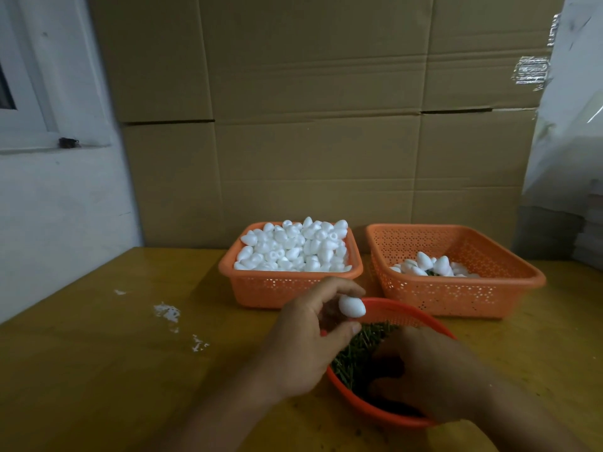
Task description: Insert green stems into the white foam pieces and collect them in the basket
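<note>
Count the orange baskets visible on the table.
3. A rectangular basket heaped with white foam pieces stands at the back centre, a second rectangular basket to its right, and a round basket of green stems nearest, under the hands.

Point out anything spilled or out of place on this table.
White foam crumbs lie scattered on the bare yellow table left of the baskets, with a smaller patch nearer the person. They look like bits shed from the foam pieces. Nothing else stands out; the baskets sit upright.

Cardboard boxes (319, 125) behind wooden table (98, 370); perhaps foam crumbs (168, 312) on it
</note>
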Demonstrator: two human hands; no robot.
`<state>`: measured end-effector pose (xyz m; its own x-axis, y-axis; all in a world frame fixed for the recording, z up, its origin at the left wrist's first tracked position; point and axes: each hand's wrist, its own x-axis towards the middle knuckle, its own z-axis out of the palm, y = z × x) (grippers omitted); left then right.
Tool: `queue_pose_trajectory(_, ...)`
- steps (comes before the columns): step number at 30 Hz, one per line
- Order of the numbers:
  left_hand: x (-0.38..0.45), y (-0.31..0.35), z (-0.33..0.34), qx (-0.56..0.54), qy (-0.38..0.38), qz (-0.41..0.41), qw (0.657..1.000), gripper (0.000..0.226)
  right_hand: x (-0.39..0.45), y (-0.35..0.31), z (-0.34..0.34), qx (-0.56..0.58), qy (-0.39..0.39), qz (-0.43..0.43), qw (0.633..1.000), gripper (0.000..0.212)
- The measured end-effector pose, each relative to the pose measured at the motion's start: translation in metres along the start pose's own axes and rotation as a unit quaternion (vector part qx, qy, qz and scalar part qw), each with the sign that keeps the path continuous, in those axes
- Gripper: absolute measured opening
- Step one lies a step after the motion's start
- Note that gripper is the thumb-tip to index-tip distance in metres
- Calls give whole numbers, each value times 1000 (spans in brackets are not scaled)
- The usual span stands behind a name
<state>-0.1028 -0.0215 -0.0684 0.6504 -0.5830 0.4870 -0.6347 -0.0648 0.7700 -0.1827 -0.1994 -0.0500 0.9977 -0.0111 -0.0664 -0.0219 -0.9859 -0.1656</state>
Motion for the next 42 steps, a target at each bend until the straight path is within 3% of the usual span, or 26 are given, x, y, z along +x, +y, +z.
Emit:
queue_pose_trajectory(4,-1,3,5,-50,5,-16,999,18,3,-3,1,8,11,4,1000,21)
queue_pose_trajectory(11,0,4,6,-208,24,-103,972,24,4,2,5,40,71,14,997,11)
queue_pose_trajectory(15,2,7,5,-306,32,-133,942,33,2,5,3,76,158,3,984,15)
queue_pose_trajectory(20,3,9,0,-380,44,-179,906,30,-3,5,-2,204,292,-48,933,13)
queue_pose_trajectory(24,4,9,-3,-400,44,-199,894,17,-7,0,-4,336,303,-74,889,23)
queue_pose_trajectory(31,4,10,-3,-384,51,-208,898,21,-12,-14,-5,453,287,-110,837,24)
queue_pose_trajectory(35,3,12,-3,-382,52,-208,899,21,-12,-16,-3,416,316,-120,845,5)
queue_pose_trajectory(42,3,15,-2,-377,49,-197,904,18,-13,-18,-1,359,337,-116,863,10)
